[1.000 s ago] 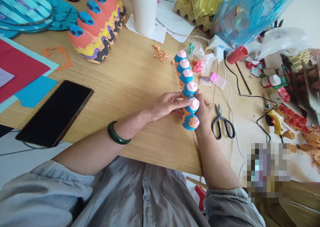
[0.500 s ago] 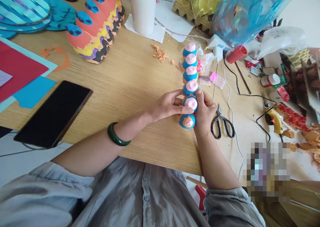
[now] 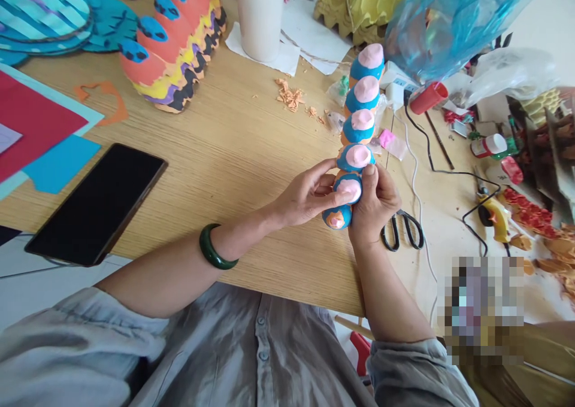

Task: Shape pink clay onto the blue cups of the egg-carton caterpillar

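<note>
A strip of egg carton (image 3: 358, 125) with several domed cups runs away from me, coated in orange and blue with pink caps of what looks like clay. The nearest cup shows a smaller pink dab on an orange patch. My left hand (image 3: 303, 197) grips the near part from the left, its thumb on the pink cap of the second cup. From the right, my right hand (image 3: 375, 200) is closed on the strip's side, thumb uppermost beside the cups. The scissors (image 3: 402, 230) lie by my right wrist, their blades mostly hidden behind it.
A dark phone (image 3: 96, 203) and coloured sheets (image 3: 40, 120) lie at left. Behind stand a painted orange egg-carton piece (image 3: 175, 48) and a white cylinder (image 3: 259, 18). Orange scraps (image 3: 290, 94) sit mid-table; cables (image 3: 417, 185) and a blue plastic bag (image 3: 431, 30) are at right.
The strip's far end has swung right and looks larger, as if lifted toward me. Both hands have shifted slightly right with it, still holding on. My left thumb stays on the second cup.
</note>
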The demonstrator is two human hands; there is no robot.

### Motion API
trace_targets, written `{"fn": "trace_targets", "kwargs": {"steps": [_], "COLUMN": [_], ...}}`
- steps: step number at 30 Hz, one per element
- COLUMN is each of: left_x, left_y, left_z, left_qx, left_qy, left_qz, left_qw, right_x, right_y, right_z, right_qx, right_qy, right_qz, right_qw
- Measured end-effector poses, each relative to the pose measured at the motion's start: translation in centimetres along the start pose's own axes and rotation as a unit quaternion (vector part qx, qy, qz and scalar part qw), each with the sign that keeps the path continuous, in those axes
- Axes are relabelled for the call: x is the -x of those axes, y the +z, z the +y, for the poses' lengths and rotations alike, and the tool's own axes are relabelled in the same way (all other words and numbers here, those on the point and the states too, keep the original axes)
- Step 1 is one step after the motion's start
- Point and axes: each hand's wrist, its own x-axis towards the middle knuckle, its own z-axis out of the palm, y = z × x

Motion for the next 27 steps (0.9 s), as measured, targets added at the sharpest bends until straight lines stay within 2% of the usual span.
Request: {"fn": "trace_targets", "kwargs": {"steps": [10,19,25,27], "left_x": [-0.1,-0.2,-0.2,-0.2], "left_y": [0.0,-0.2,-0.6,-0.6], "left_z": [-0.5,-0.8,0.1,0.1], "left_qx": [-0.01,-0.016,0.036,0.039], "left_qy": [0.021,0.009,-0.024,-0.028], "left_qz": [0.016,0.037,-0.02,-0.02], "left_qw": [1.0,0.999,0.999,0.999], "right_x": [0.2,0.3,0.2,0.2], "right_y": [0.2,0.2,0.2,0.2], "right_z": [-0.4,0.0,-0.1,-0.2], "right_qx": [0.02,0.025,0.021,0.019], "right_qy": [-0.009,-0.001,0.009,0.017], "right_qz": [0.01,0.002,0.004,-0.005], "right_qw": [1.0,1.0,1.0,1.0]}}
